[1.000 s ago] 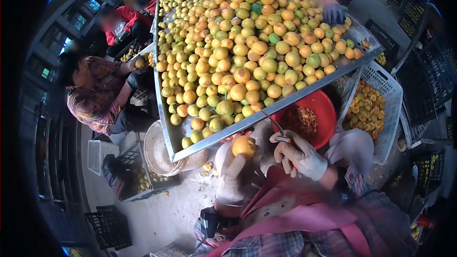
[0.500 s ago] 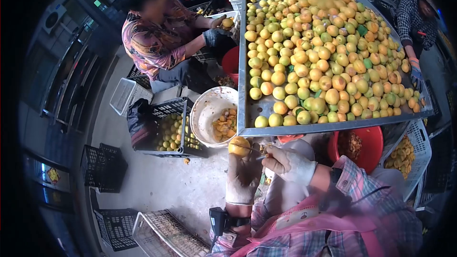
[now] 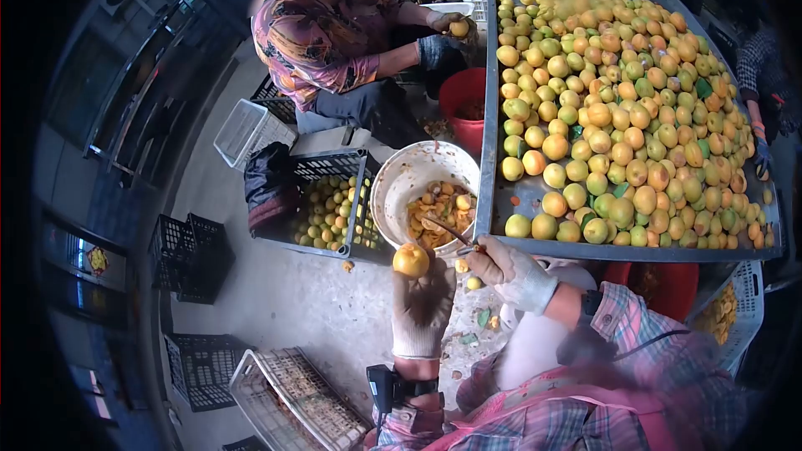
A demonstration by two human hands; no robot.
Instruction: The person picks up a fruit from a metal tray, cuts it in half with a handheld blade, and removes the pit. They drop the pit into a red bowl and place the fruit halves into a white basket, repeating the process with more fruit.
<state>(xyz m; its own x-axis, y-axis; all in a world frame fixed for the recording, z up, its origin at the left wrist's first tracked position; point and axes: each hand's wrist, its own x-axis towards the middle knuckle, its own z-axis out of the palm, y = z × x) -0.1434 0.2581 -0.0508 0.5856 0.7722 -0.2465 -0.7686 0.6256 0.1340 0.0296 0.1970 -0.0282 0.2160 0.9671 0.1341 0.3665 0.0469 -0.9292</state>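
Note:
My left hand [image 3: 424, 305], in a stained white glove, holds a yellow-orange apricot [image 3: 410, 260] at its fingertips, just below the white bucket's near rim. My right hand [image 3: 511, 274], also gloved, grips a knife [image 3: 449, 230] by its handle. The blade points up and left over the bucket's opening, apart from the apricot. Cut apricot pieces lie in the white bucket [image 3: 386, 188], whose inner wall is smeared. Right of it, whole apricots [image 3: 601, 117] cover a metal-edged table [image 3: 635, 252].
A black crate [image 3: 361, 192] of greenish fruit stands left of the bucket. A red bucket [image 3: 468, 104] is behind, near a seated co-worker [image 3: 334, 50] holding fruit. Another red tub [image 3: 668, 280] and a white crate [image 3: 748, 305] sit under the table. White baskets [image 3: 292, 401] lie lower left.
The knife has come away from the apricot and now points over the white bucket. My hands have moved apart. The view has shifted, so the table appears farther right.

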